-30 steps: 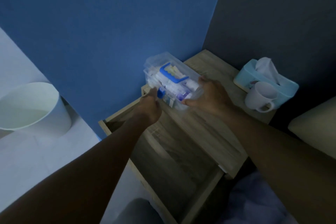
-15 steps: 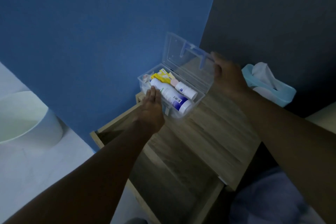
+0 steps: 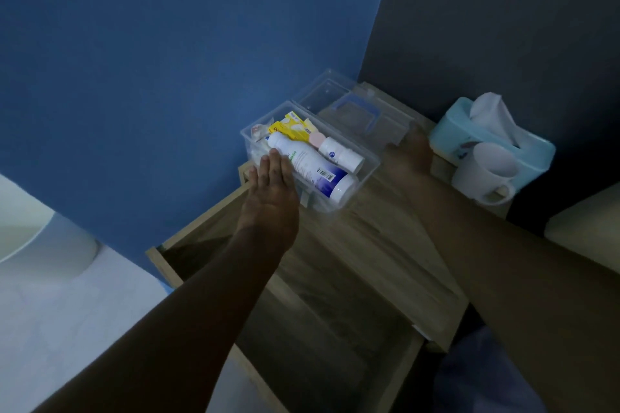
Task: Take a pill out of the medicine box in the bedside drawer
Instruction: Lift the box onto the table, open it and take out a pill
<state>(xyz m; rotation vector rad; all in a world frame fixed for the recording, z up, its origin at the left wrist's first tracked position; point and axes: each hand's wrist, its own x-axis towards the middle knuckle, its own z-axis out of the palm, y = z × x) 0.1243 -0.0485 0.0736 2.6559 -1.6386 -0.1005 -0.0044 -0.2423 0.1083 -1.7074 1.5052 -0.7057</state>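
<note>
medicine box (image 3: 364,167): lid flung back, long axis diagonal | left hand (image 3: 271,193): flat, fingers together, touching near wall, nearer contents | right hand (image 3: 407,154): blurred by lid, grip unclear

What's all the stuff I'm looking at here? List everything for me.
medicine box: 1, clear, on the nightstand, lid folded back flat
large bottle: 1, white and blue, lying in the box
small bottle: 1, white, beside it
yellow packets: a few, far end of box
nightstand: 1, wood, drawer open
tissue box: 1, light blue, right
mug: 1, white, against tissue box
bin: 1, white, left
left hand: flat against box
right hand: by lid, blurred
</note>
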